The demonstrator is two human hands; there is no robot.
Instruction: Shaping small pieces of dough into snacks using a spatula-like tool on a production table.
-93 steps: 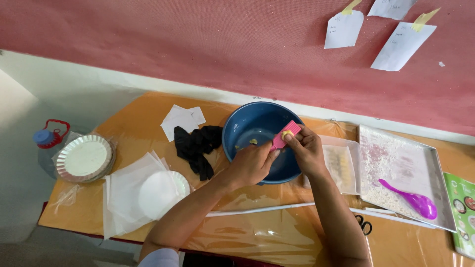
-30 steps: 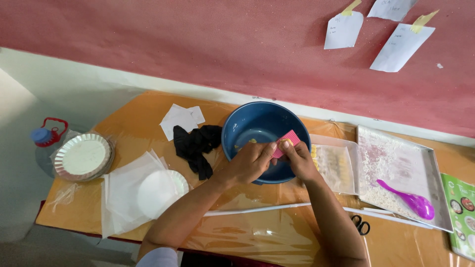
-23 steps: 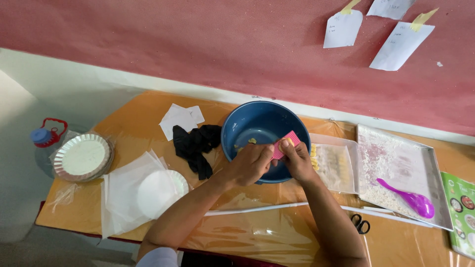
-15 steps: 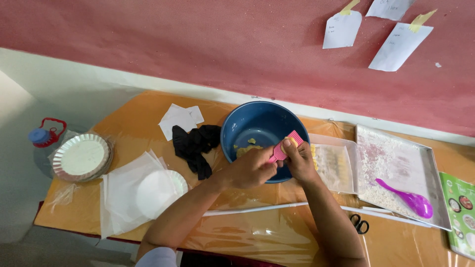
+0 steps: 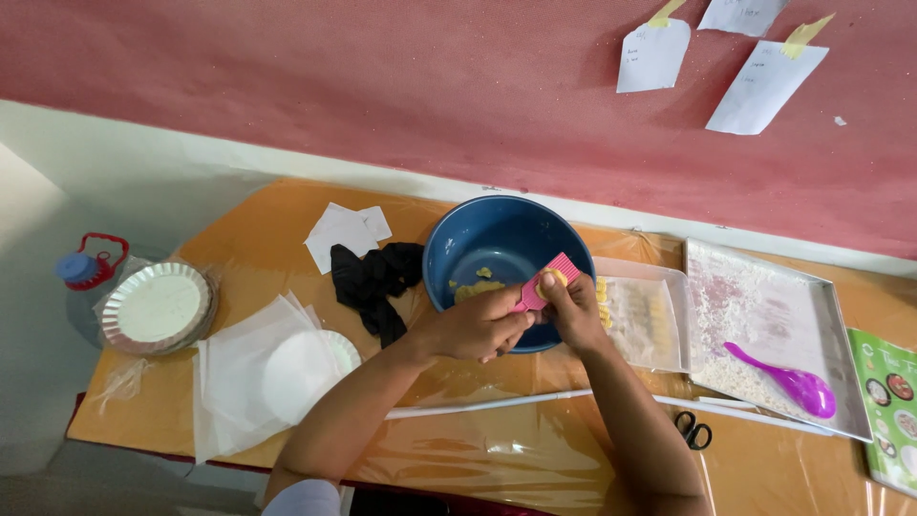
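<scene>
I see orange plastic-covered counter (image 5: 287,468) carrying everything. Round blue bowl (image 5: 487,239) at centre, yellow dough scraps inside. Left hand (image 5: 473,325) pinching pink ridged plastic comb (image 5: 543,282), tilted over near rim, likely so crumbs drop into bowl. Right hand (image 5: 573,311) curled, thumb pressing small yellow dough piece (image 5: 551,278) against comb ridges.

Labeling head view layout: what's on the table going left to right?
Stack of foil pie tins → clear plastic sheets → black cloth → blue bowl → metal tray with purple spoon → green booklet.
</scene>
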